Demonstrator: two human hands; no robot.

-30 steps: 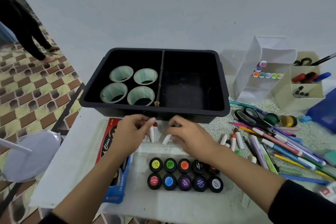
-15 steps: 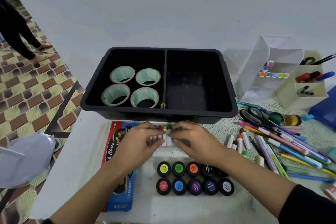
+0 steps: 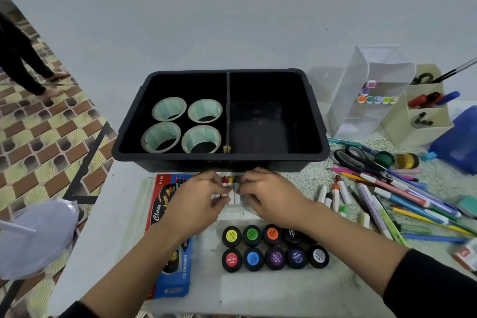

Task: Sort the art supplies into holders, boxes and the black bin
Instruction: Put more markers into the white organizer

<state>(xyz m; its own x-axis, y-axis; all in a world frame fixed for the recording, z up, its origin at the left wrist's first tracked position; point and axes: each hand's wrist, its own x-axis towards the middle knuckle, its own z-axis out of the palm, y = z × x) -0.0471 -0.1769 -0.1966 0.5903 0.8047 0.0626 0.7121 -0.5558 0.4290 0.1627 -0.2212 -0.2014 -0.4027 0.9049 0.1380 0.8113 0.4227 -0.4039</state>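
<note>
black bin point(image 3: 219, 162) just beyond crayons point(image 3: 230, 184) — paint pots point(image 3: 253, 258) nearer

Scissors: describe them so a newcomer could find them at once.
Start at the black bin mid-table. Just right of its front right corner, the scissors lie on the heap of pens. Only they have black looped handles.
</note>
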